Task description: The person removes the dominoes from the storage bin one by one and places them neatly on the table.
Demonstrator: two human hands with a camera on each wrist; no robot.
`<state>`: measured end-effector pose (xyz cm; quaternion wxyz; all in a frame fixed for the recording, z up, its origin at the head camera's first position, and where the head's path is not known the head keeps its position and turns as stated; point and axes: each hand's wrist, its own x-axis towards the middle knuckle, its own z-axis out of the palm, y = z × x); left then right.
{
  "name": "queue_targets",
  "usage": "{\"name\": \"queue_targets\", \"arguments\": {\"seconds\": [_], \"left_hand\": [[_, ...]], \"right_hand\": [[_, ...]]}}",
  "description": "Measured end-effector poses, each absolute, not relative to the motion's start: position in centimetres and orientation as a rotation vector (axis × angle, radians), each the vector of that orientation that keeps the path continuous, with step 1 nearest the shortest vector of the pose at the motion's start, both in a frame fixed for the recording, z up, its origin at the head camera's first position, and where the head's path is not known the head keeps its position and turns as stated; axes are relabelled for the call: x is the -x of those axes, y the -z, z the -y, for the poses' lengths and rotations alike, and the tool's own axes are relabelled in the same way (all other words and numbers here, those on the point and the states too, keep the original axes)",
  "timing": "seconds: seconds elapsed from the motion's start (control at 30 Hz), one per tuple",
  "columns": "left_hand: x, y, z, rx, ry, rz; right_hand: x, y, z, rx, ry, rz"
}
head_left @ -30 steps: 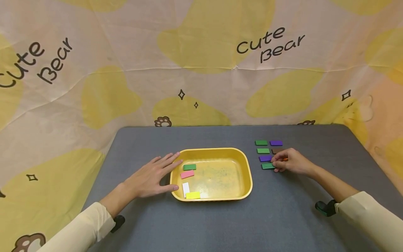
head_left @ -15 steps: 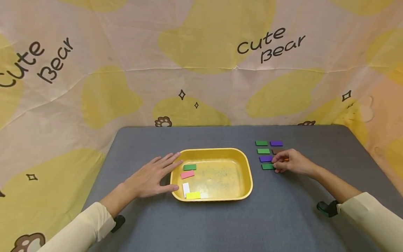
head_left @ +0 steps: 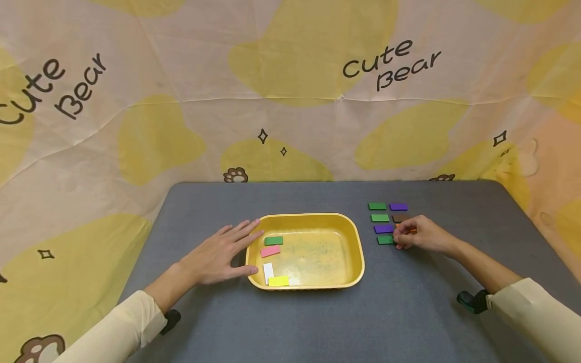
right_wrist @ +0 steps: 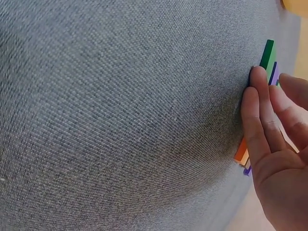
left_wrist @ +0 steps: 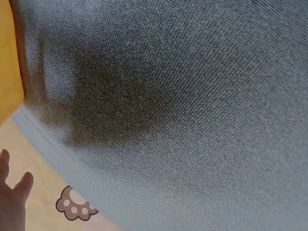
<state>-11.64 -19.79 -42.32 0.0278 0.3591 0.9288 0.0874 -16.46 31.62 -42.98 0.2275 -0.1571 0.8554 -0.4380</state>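
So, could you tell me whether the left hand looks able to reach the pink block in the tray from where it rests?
Probably yes. The left hand lies flat against the yellow tray's left rim, and the pink block sits just inside that rim with nothing over it; only the low wall stands between.

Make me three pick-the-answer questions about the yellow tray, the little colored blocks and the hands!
1. Where does the left hand rest?
A. against the yellow tray's left rim
B. on the purple blocks
C. inside the tray

2. How many blocks lie inside the yellow tray?
A. two
B. four
C. seven

3. What is the right hand doing?
A. lying flat and away from the blocks
B. curling its fingers on an orange block
C. lifting the tray

Answers:
1 A: its fingers touch the tray's left edge.
2 B: green, pink, white and yellow blocks lie there.
3 B: the orange block peeks out between the fingers.
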Motion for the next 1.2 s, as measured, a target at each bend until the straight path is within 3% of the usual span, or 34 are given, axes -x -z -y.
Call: {"name": "queue_targets", "arguments": {"seconds": [0.77, 1.2], "left_hand": [[11.7, 42.2, 19.7, -1.093, -0.272, -2.864], [11.6, 42.2, 19.7, -1.071, -0.257, -2.86]], "right_hand": [[16.8, 42.8, -31.8, 0.415, 1.179, -2.357], [18.7, 37.8, -27.8, 0.622, 1.042, -2.484]]}}
